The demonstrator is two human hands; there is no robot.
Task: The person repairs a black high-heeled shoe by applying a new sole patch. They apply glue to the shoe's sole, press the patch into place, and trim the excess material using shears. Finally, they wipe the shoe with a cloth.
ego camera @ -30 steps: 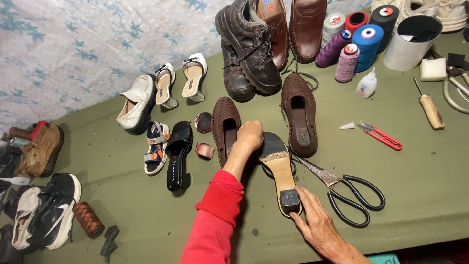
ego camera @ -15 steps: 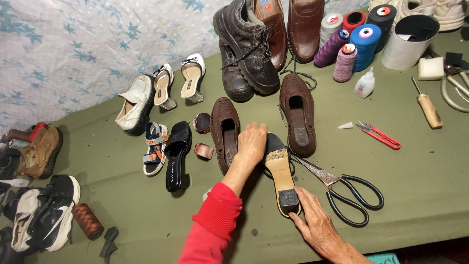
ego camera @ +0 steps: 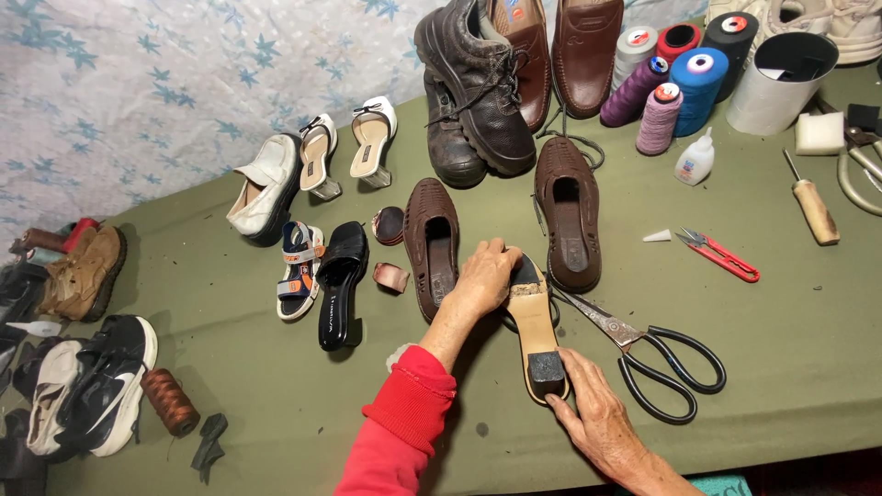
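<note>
A heeled shoe [ego camera: 533, 323] lies sole up on the green table, showing a tan sole and a black heel block [ego camera: 548, 369] at its near end. My left hand [ego camera: 487, 276], in a red sleeve, presses down over the shoe's toe end and covers it. My right hand [ego camera: 597, 418] holds the heel end, fingertips against the heel block. A brown woven loafer [ego camera: 432, 243] lies just left of my left hand, its mate [ego camera: 568, 216] just right of the shoe.
Large black scissors [ego camera: 675, 372] lie right of the shoe, red snips [ego camera: 721, 254] farther back. Thread spools [ego camera: 684, 78], a glue bottle [ego camera: 695, 156], a wooden-handled awl [ego camera: 813, 207] and black boots [ego camera: 473, 92] stand behind. Sandals [ego camera: 342, 280] and sneakers [ego camera: 92, 386] lie left.
My left hand has slid a little nearer and to the right along the toe of the upturned shoe. My right hand stays at the heel.
</note>
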